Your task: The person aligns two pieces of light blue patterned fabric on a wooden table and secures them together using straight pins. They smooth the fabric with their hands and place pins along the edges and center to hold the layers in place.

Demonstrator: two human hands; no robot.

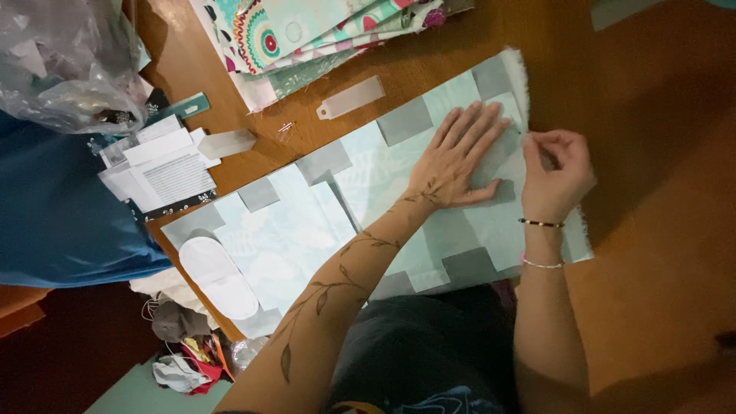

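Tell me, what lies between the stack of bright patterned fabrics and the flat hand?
In the head view, a clear plastic tag on bare wooden table, then the pale green patchwork fabric under the left hand.

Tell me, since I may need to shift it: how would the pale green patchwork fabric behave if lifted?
Probably floppy: the patchwork fabric lies flat on the wooden table under the flat left hand. Likely light, being thin. Its frayed edge near the right hand may shed threads.

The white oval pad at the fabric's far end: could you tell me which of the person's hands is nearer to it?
Left. The left hand lies flat on the pale patchwork fabric, nearer the white oval pad; the right hand pinches the fabric's opposite edge.
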